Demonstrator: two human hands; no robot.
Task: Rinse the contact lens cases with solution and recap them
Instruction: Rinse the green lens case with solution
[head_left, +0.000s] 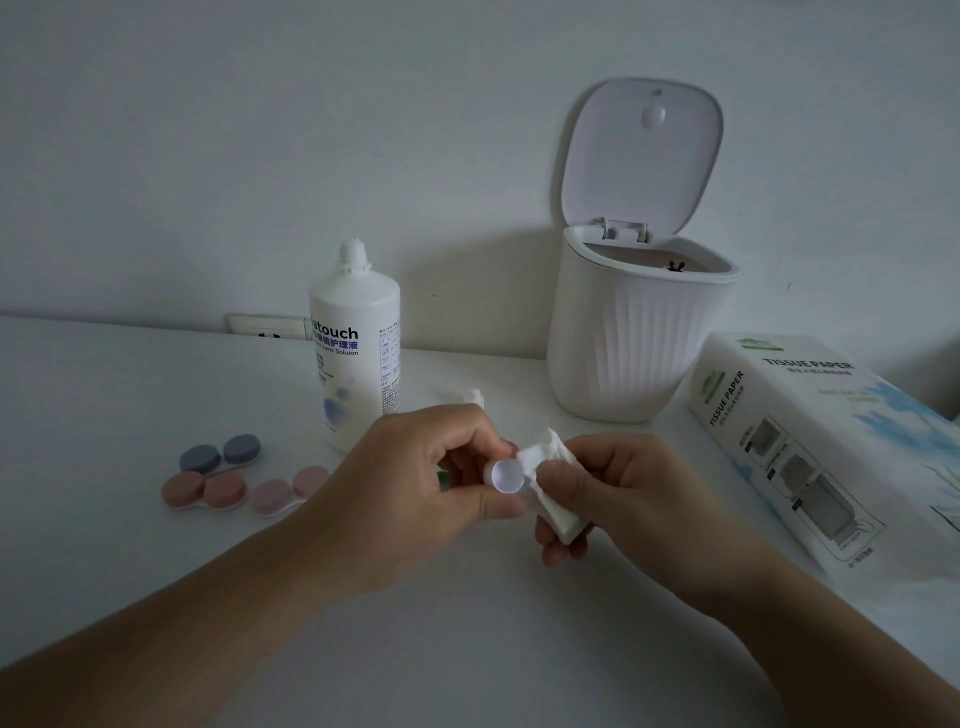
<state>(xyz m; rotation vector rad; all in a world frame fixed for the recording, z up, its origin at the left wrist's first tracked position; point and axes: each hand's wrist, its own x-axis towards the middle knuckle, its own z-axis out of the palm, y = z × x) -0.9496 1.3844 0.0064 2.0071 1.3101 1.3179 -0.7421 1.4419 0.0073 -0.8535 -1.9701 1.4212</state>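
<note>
Left hand (421, 467) pinching a small white round lens-case cup (505, 475), right hand (618, 493) gripping folded white tissue (550, 483) against it, just in front of the uncapped white solution bottle (356, 353), three capped cases left of the bottle: blue-grey (221, 454), salmon (203, 491), pink (290, 491)

From my remote seat all I get of the person is two bare forearms running in from the bottom corners of the head view, each ending in a bare left hand (415, 467) and right hand (613, 493). No sleeve edge shows on either arm as far back as the picture reaches, and I can make out no watch, ring, bracelet or glove on wrists or fingers. The nails that show look short and unpainted, though the dim light leaves me unsure of finer detail.
</note>
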